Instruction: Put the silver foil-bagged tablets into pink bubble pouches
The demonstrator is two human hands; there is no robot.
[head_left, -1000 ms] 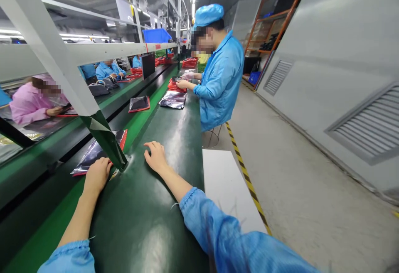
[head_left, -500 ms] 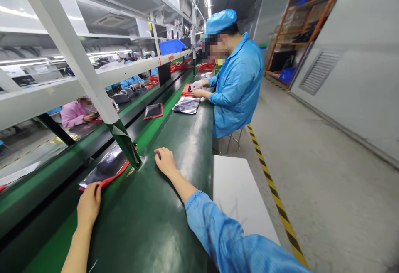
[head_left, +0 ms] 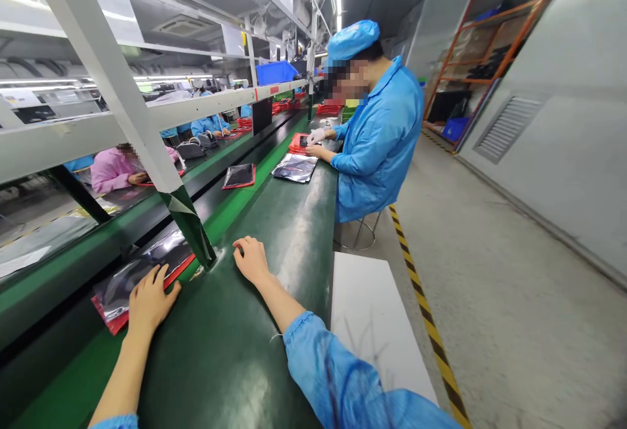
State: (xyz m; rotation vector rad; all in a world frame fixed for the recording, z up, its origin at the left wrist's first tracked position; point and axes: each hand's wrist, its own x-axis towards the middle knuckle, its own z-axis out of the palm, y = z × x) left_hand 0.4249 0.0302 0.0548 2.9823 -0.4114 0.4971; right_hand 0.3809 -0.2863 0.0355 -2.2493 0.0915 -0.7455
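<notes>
Red-edged bag (head_left: 142, 275), glossy and dark under clear film, flat on the black belt (head_left: 215, 197) at the near left, just behind the slanted post (head_left: 189, 223). Three such bags counted along the line: this near one, a second (head_left: 240, 175) further up the belt, a third (head_left: 295, 167) lying on the green table (head_left: 274, 233) before the co-worker (head_left: 379, 138) in blue coat and cap. Red stacks further back, too small to count. One white board (head_left: 372, 311) beside the table's right edge. One hazard-striped line (head_left: 421, 311) along the floor. Other workers across the line, at least two, partly hidden behind the shelf frame.

Two own hands in view. Left hand (head_left: 148, 300) spread flat, fingers apart, fingertips resting on the near edge of the red-edged bag, gripping nothing. Right hand (head_left: 251, 259) palm down on the green table just right of the post's foot, fingers loosely curled, holding nothing, well apart from the bag.
</notes>
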